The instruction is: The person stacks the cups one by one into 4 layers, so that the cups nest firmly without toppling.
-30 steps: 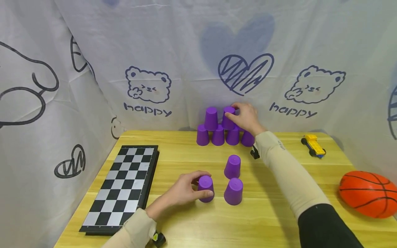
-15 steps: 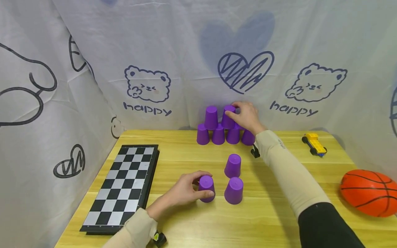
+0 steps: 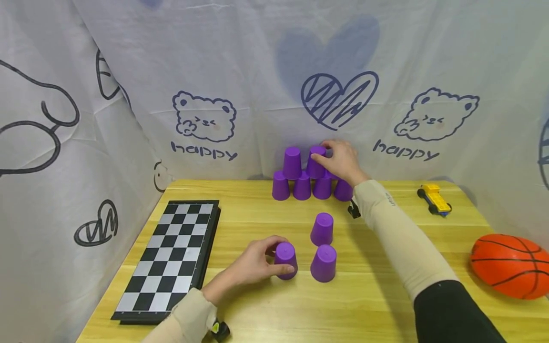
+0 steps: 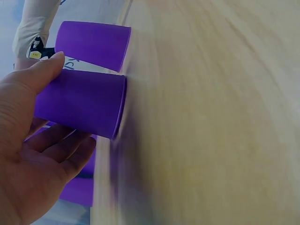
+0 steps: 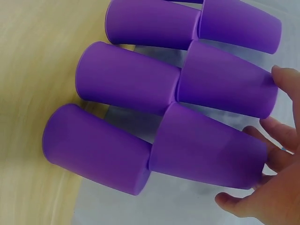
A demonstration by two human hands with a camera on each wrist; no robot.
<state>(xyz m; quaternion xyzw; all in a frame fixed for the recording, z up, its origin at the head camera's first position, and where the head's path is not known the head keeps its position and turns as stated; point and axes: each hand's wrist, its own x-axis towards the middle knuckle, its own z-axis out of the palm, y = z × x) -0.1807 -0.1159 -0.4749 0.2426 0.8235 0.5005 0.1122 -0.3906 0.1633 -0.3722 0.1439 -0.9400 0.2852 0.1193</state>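
Left forearm [image 3: 183,318] beige-sleeved, angled forward and right, wrist [image 3: 216,287] bare. Left hand [image 3: 256,261] low, gripping, thumb [image 4: 46,71] on near side, fingers [image 4: 66,149] curved round far side. Right arm [image 3: 399,233], sleeved beige then black, outstretched forward and leftward. Right hand [image 3: 342,161] higher, farther out than left, pinching, thumb [image 5: 288,80] opposite fingers [image 5: 282,134].

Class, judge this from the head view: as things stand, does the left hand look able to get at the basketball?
Probably not. The left hand is holding a purple cup, and a second cup and the right sleeve come between it and the basketball.
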